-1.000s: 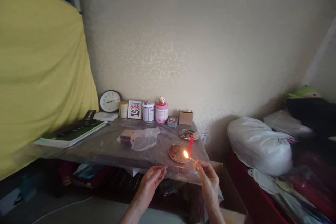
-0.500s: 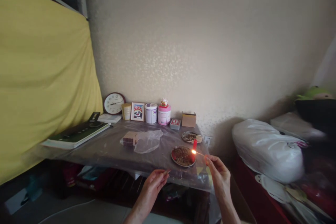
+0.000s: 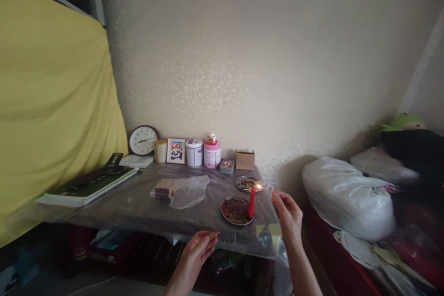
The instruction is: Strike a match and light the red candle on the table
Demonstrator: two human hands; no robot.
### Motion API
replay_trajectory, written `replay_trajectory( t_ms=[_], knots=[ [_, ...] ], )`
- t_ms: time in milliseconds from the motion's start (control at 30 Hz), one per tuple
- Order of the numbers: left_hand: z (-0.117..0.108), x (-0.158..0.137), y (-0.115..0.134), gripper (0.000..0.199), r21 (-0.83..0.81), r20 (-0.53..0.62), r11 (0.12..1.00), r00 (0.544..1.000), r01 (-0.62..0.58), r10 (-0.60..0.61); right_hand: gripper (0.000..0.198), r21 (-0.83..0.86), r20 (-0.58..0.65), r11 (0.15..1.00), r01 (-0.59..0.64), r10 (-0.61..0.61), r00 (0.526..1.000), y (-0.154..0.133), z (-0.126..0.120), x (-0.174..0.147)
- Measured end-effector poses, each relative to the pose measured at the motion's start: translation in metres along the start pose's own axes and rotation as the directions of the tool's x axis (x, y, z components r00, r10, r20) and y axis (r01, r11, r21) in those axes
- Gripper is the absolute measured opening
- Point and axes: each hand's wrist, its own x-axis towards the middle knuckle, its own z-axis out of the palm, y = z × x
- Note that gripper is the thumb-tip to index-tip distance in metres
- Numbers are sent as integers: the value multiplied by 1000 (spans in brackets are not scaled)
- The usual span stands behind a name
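A lit match (image 3: 268,188) is pinched between the thumb and fingers of my right hand (image 3: 290,215). Its flame glows just right of the top of a red candle (image 3: 252,203). The candle stands upright at the right side of a round metal plate (image 3: 224,218) covered with dark bits. Lower down, my left hand (image 3: 196,252) is closed on a small flat matchbox (image 3: 214,235), seen nearly edge-on in front of the table's near edge. Behind the candle lies a second plate (image 3: 239,188) holding many thin sticks.
A plastic-covered table (image 3: 194,222) carries a wrapped pack of small boxes (image 3: 164,188), clear film (image 3: 189,194) and a large green book (image 3: 90,185). Along the wall stand a clock (image 3: 143,140), a panda picture (image 3: 176,151), tins and a cardboard box (image 3: 245,159). White bags (image 3: 347,194) lie at right.
My right hand has lifted the match slightly, and the flame has gone from in front of the candle to beside its top. The whole view has shifted a little.
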Motion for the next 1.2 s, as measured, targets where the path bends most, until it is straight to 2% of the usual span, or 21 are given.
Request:
replay_trajectory(
  t_ms=[300,533,800,1200],
  knots=[
    [0,3,0,30,7,-22,1000,999,30,-30,31,27,-14,1000,1,-1,1000,0,11,15],
    [1,-2,2,32,-18,-11,996,997,82,-82,33,21,-41,999,-41,42,998,13,9,13],
    [-2,0,-1,32,-37,-8,993,994,112,-112,31,-2,-45,999,-54,54,998,12,13,11],
    [-12,7,-13,31,-67,23,991,993,116,-115,32,-18,-43,999,-51,50,998,19,15,11]
  ],
)
